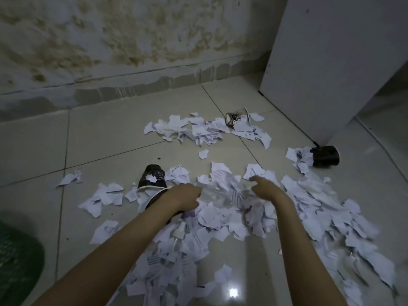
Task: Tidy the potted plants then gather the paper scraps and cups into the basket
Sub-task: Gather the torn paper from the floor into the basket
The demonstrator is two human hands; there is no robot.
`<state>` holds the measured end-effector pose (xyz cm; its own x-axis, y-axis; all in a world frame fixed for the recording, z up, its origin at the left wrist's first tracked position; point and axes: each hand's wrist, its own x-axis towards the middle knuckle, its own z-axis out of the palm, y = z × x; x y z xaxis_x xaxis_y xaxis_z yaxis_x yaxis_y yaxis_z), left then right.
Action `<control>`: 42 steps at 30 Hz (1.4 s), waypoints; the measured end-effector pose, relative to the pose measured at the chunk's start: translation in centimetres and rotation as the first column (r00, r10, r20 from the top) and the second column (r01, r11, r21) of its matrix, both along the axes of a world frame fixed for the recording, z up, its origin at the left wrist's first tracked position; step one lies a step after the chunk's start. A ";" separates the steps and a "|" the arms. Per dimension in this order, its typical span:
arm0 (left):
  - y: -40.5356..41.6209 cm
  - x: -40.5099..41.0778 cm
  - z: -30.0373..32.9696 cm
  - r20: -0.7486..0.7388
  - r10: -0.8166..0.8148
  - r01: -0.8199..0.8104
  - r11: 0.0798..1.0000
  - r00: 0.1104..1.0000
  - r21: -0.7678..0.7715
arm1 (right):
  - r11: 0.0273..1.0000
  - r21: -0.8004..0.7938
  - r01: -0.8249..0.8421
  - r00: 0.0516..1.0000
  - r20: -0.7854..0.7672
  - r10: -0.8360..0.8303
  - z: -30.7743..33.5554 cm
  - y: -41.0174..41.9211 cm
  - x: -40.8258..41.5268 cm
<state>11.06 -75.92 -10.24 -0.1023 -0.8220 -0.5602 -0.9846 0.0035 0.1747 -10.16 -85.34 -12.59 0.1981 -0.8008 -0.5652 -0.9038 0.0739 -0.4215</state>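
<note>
1. The torn white paper scraps (pixel 220 217) lie in a wide heap on the pale glossy tiled floor (pixel 110 133), thickest from the middle toward its near right edge, with a smaller heap farther off toward the stained wall (pixel 132 40).
2. The left hand (pixel 184 195) and right hand (pixel 267 188) hover side by side over the heap's far middle, fingers curled downward; whether either grips paper I cannot tell, since both are blurred.
3. A crushed dark paper cup (pixel 153 176) lies just left of the left hand, its long axis running away from the person, so that hand is nearer.
4. A dark cup on its side (pixel 324 156) rests by the white cabinet (pixel 331 62); a third crumpled cup (pixel 235 118) sits in the far heap.
5. The green woven basket (pixel 17 261) shows at the floor's near left corner, so the gathered scraps probably travel leftward.
</note>
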 end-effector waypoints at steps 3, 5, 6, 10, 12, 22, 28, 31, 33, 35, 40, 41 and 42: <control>-0.5 -0.8 -0.5 0.047 -0.058 0.064 0.986 0.997 -0.157 | 0.978 -0.138 0.156 0.985 -0.051 -0.164 0.1 -2.1 -0.7; -0.8 -1.5 -1.3 0.110 -0.124 0.146 0.964 0.986 -0.222 | 0.970 -0.158 0.186 0.974 -0.101 -0.204 -0.3 -3.0 -0.3; -0.8 -1.9 -1.7 0.127 -0.153 0.179 0.957 0.980 -0.227 | 0.978 -0.143 0.152 0.977 -0.132 -0.171 -0.5 -3.1 0.1; -0.6 -2.7 -3.3 0.153 -0.204 0.232 0.952 0.967 -0.197 | 0.988 -0.042 -0.149 0.974 -0.176 0.140 -2.9 -1.6 2.6; -0.4 -2.6 -3.9 0.160 -0.187 0.218 0.954 0.969 -0.207 | 0.967 0.006 -0.255 0.956 -0.152 0.252 -3.9 0.0 4.2; -0.9 -1.3 -4.2 0.028 -0.011 0.019 0.947 1.000 -0.321 | 0.845 -0.409 0.344 0.939 0.164 -0.302 -2.4 1.6 1.4; -2.2 -2.4 -4.7 -0.083 0.043 -0.053 0.991 0.996 -0.123 | 0.923 -0.064 0.378 0.925 0.044 -0.376 -3.9 3.0 1.7; -2.6 -2.7 -4.7 -0.080 0.050 -0.058 0.992 0.996 -0.113 | 0.967 -0.075 0.243 0.966 0.109 -0.234 -3.7 3.8 2.1; -2.8 -2.5 -4.2 -0.065 0.065 -0.072 0.991 0.996 -0.115 | 0.960 -0.123 0.250 0.953 0.205 -0.222 -3.1 4.1 1.7; -3.0 -2.0 -3.9 -0.074 0.090 -0.098 0.988 0.993 -0.115 | 0.922 -0.204 0.329 0.916 0.306 -0.260 -2.6 4.5 0.8; -2.8 -0.2 -3.3 -0.184 0.162 -0.192 0.969 0.969 -0.158 | 0.731 -0.331 0.596 0.760 0.526 -0.382 -2.8 6.2 -2.3; -2.6 0.1 -3.1 -0.215 0.184 -0.220 0.963 0.959 -0.155 | 0.704 -0.333 0.627 0.738 0.542 -0.401 -2.8 6.1 -3.0; -2.5 0.3 -3.0 -0.250 0.206 -0.248 0.958 0.946 -0.147 | 0.684 -0.334 0.648 0.722 0.555 -0.413 -2.9 5.8 -3.8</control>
